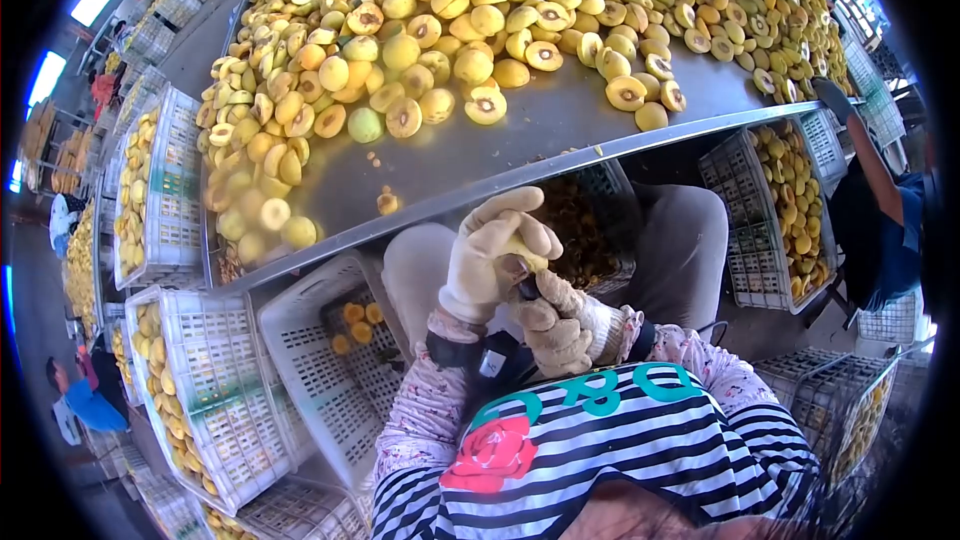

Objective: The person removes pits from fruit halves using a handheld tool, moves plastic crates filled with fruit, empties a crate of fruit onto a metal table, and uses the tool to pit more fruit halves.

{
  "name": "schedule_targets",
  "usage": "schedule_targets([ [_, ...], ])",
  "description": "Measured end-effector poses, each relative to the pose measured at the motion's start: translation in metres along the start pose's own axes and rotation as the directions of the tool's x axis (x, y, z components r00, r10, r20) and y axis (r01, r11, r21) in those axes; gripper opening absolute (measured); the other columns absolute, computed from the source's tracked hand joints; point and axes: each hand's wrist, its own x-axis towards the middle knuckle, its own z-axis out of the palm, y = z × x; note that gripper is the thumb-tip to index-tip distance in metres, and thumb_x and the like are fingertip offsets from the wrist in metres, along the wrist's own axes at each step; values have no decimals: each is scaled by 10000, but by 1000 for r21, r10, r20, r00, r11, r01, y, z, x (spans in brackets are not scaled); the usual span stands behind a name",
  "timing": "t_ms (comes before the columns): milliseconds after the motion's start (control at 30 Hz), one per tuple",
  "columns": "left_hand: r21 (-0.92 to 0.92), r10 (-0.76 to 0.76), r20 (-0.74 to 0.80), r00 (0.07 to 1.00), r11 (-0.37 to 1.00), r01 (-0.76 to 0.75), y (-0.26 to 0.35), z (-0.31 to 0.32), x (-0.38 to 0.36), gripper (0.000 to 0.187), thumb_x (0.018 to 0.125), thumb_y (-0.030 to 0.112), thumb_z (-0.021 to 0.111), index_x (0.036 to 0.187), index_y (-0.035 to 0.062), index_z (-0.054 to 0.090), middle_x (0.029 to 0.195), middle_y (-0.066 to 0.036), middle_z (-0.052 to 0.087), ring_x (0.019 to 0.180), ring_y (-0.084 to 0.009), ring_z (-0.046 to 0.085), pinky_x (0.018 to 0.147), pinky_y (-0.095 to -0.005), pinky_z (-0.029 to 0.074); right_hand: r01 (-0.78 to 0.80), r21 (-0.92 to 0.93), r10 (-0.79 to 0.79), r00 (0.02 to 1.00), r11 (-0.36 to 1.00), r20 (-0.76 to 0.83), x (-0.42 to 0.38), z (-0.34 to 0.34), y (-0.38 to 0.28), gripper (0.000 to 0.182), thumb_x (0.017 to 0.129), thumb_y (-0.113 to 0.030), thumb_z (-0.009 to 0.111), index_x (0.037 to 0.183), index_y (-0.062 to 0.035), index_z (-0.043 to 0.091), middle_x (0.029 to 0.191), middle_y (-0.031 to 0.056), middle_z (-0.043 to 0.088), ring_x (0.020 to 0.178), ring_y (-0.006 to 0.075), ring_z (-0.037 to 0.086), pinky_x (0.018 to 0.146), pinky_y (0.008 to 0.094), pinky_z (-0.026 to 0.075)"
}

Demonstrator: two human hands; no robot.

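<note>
Both my hands wear pale gloves and meet in front of my chest, just past the metal table's near edge. My left hand [488,258] is raised with its fingers curled round a yellow fruit half [527,252]. Close against it on the right, my right hand [560,325] grips a small tool with a dark handle [528,286]. The tool's tip is at the fruit, mostly hidden by the fingers. Beyond them, many cut yellow fruit halves [485,105] lie heaped on the metal table [440,165].
A white crate [300,340] with a few fruit halves stands left of my legs. Fruit-filled crates [215,390] stand further left, and another [745,230] on the right. A dark crate [615,200] sits between my knees. A co-worker's arm [872,165] reaches to the table at right.
</note>
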Motion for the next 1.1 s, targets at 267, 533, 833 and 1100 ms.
schedule_targets([
  [267,-55,205,76,976,978,-201,-17,14,-1,359,1011,92,433,1293,-36,615,835,-122,692,858,-305,679,813,-429,556,-15,295,-28,990,955,140,-8,16,12,492,1007,-598,505,890,-120,533,524,-66,430,353,50,370,334,213,332],
  [533,278,275,-375,885,944,-175,-12,16,-23,295,1046,157,476,1278,6,579,970,-100,675,917,-219,672,829,-360,571,-24,72,9,979,997,203,-18,24,-1,546,985,-642,503,892,-106,551,506,-73,405,359,54,355,344,213,334],
  [833,793,596,286,750,-586,164,60,42,-99,424,853,79,730,1268,55,649,1243,-170,650,1154,-344,627,1008,-432,504,-92,-17,94,964,996,248,-8,-7,-13,544,972,-682,471,884,-148,524,515,-94,357,359,37,317,339,226,287],
  [1100,752,315,-273,909,659,-3,-22,45,-25,234,972,-3,619,1192,-71,666,1022,-180,724,954,-222,691,900,-331,566,147,-490,-361,854,859,-376,-24,63,8,483,1040,-582,454,740,-203,435,551,-107,292,393,31,276,357,220,188],
])
